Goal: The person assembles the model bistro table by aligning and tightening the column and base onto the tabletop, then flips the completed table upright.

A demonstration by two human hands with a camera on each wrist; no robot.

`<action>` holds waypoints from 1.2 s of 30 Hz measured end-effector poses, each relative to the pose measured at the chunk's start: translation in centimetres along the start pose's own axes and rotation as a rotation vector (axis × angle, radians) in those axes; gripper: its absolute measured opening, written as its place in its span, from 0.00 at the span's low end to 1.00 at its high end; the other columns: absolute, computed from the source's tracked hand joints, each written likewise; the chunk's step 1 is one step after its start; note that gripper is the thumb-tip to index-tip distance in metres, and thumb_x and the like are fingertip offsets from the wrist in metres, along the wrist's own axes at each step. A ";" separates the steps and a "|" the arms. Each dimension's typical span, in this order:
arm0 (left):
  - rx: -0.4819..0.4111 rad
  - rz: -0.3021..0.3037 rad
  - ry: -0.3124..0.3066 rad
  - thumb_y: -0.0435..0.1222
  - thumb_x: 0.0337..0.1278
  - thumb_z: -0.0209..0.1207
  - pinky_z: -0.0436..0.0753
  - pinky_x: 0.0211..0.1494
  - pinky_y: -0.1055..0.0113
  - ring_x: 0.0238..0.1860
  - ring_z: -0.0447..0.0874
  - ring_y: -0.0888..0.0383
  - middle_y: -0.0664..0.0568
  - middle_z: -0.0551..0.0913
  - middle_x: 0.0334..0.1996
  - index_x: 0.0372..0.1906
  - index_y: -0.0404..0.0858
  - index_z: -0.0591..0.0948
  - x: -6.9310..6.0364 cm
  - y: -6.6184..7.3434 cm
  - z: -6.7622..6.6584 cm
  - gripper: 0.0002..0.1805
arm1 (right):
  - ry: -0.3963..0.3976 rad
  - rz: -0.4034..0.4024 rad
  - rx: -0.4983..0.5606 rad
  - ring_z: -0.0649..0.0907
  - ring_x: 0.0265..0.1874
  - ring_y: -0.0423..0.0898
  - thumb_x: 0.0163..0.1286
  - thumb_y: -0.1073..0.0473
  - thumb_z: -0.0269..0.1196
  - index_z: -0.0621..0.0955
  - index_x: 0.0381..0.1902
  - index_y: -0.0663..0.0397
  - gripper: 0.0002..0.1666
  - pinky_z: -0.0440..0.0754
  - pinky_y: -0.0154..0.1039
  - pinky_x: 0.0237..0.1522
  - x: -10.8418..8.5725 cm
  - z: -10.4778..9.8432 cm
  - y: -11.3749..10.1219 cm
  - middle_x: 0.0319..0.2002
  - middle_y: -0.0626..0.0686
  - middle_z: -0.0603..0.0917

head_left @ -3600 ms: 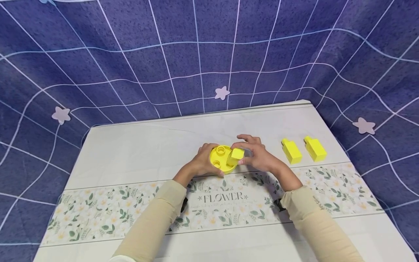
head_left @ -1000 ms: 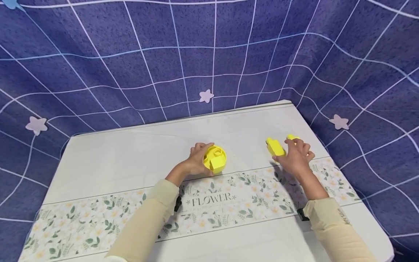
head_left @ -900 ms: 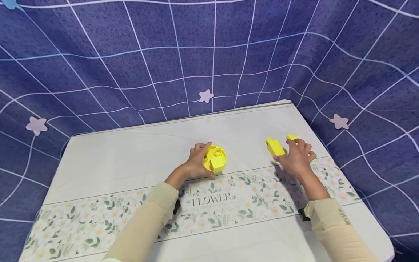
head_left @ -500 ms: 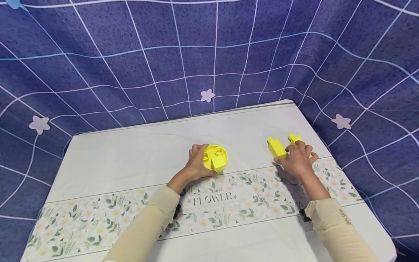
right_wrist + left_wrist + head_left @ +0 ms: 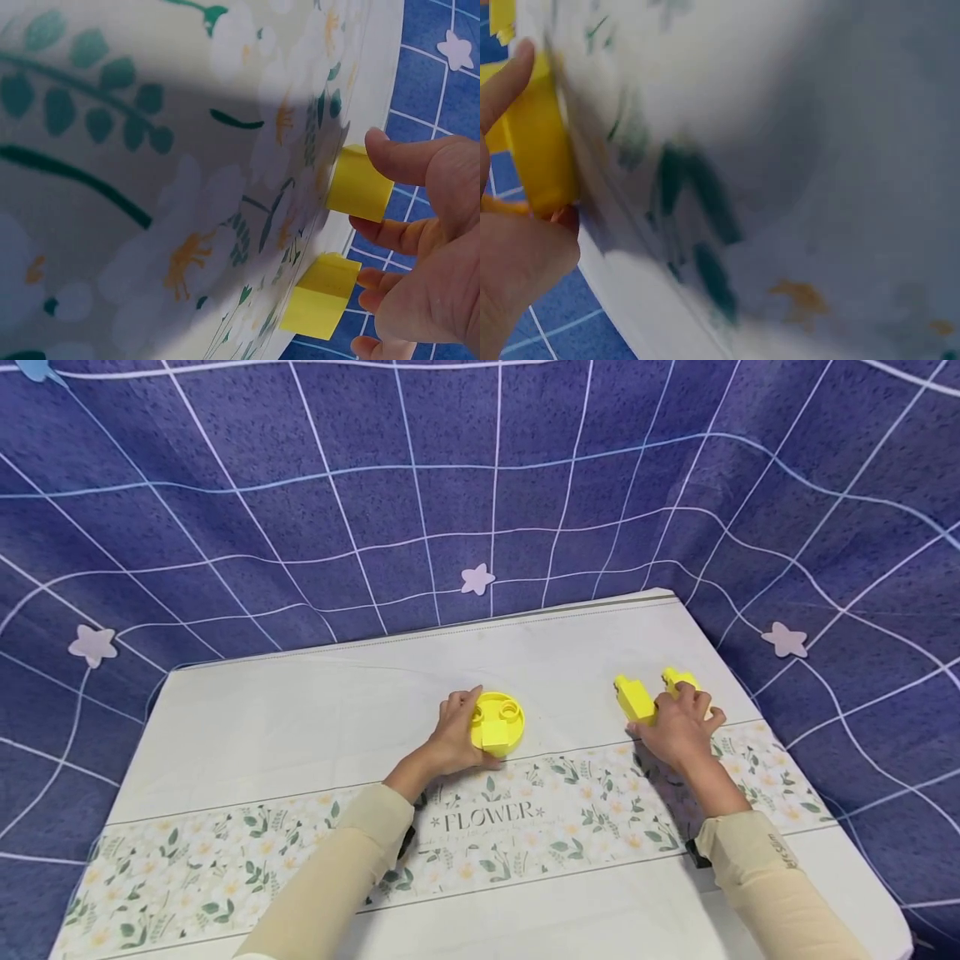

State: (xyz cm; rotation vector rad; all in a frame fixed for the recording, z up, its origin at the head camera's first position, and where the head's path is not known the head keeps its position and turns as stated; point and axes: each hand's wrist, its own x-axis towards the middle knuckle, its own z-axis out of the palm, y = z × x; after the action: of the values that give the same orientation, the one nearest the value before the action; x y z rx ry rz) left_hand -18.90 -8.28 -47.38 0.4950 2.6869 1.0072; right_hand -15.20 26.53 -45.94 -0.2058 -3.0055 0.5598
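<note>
A round yellow piece point(image 5: 516, 735) with raised rings and a yellow block point(image 5: 494, 735) standing on it lies mid-table. The left hand point(image 5: 450, 739) grips its left edge, thumb at the near side. In the left wrist view, fingers and thumb of that hand point(image 5: 517, 255) hold the yellow rim point(image 5: 544, 142). At the right, the right hand point(image 5: 678, 727) pinches a yellow block point(image 5: 635, 700) between thumb and a finger; the right wrist view shows this block point(image 5: 360, 184) too. A second yellow block point(image 5: 322, 296) is beside the other fingers, partly covered by the hand in the head view.
A white cloth point(image 5: 322, 702) with a floral band point(image 5: 187, 868) reading FLOWER covers the table. Behind and at both sides hangs a blue curtain point(image 5: 300, 510) with white lines and stars. Black wrist straps show at both cuffs.
The right hand has moved from the round piece to the blocks at the right and now pinches one. The round piece, in the left hand, has turned, bringing its block to the near side.
</note>
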 end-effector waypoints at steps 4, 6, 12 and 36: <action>0.015 0.007 0.077 0.50 0.21 0.81 0.62 0.69 0.56 0.61 0.53 0.53 0.48 0.57 0.60 0.75 0.43 0.53 -0.2 -0.2 0.7 0.69 | 0.003 0.000 -0.002 0.58 0.54 0.71 0.58 0.49 0.68 0.75 0.35 0.70 0.27 0.49 0.71 0.49 0.1 0.0 -0.1 0.58 0.73 0.62; 0.022 0.010 0.100 0.50 0.22 0.81 0.64 0.67 0.56 0.59 0.54 0.53 0.48 0.58 0.58 0.73 0.42 0.56 -0.2 -0.3 0.9 0.66 | 0.015 0.000 0.006 0.57 0.54 0.71 0.58 0.49 0.67 0.76 0.36 0.71 0.27 0.48 0.71 0.50 0.1 0.0 -0.2 0.58 0.73 0.62; -0.019 -0.003 0.083 0.48 0.26 0.81 0.66 0.65 0.55 0.58 0.55 0.54 0.50 0.58 0.57 0.71 0.45 0.59 0.1 -0.5 0.7 0.61 | 0.099 -0.037 0.059 0.58 0.55 0.70 0.59 0.52 0.63 0.76 0.41 0.76 0.27 0.47 0.70 0.51 0.0 0.1 -0.3 0.59 0.73 0.63; -0.151 0.028 -0.069 0.33 0.22 0.81 0.59 0.70 0.52 0.61 0.56 0.52 0.49 0.62 0.58 0.72 0.45 0.63 0.9 -1.0 -0.9 0.61 | 0.265 -0.270 0.402 0.58 0.59 0.64 0.56 0.55 0.71 0.79 0.42 0.69 0.24 0.46 0.63 0.54 0.5 -1.8 -5.0 0.59 0.63 0.68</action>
State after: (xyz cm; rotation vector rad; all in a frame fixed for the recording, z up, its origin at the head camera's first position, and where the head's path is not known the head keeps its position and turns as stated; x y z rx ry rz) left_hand -20.30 -9.18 -47.47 0.5284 2.5264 1.1672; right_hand -16.09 22.56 -42.45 0.1391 -2.5412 0.9940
